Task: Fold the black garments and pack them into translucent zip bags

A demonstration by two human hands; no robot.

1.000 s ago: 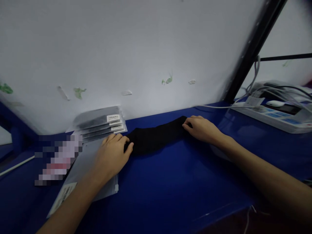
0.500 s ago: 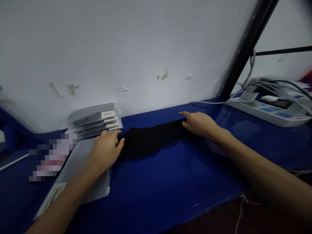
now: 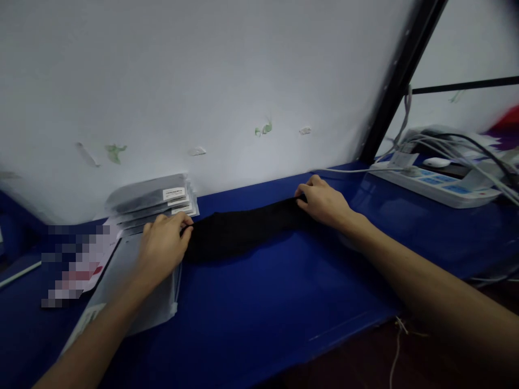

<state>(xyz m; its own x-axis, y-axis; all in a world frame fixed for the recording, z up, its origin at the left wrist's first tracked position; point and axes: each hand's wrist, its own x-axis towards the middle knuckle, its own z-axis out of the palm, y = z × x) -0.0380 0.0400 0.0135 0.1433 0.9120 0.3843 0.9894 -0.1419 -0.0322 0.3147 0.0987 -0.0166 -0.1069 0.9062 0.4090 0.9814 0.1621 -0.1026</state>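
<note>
A long strip of black cloth lies across the blue table; what kind of garment it is, I cannot make out. At its left end, my left hand pinches the upper edge between thumb and fingers. My right hand grips the far right corner the same way. Beneath my left forearm is a clear zip bag with a white label. Just behind that hand, several packed zip bags with dark contents are piled against the wall.
A white power strip with tangled cables sits at the right, beside a black metal post. White wall rises behind the table. At the left lies a printed sheet, partly blurred out. A loose cord hangs below the front edge.
Both hands have closed their fingers on the cloth's edge; the right index finger, stretched out before, is now curled in. The whole view has shifted slightly.
</note>
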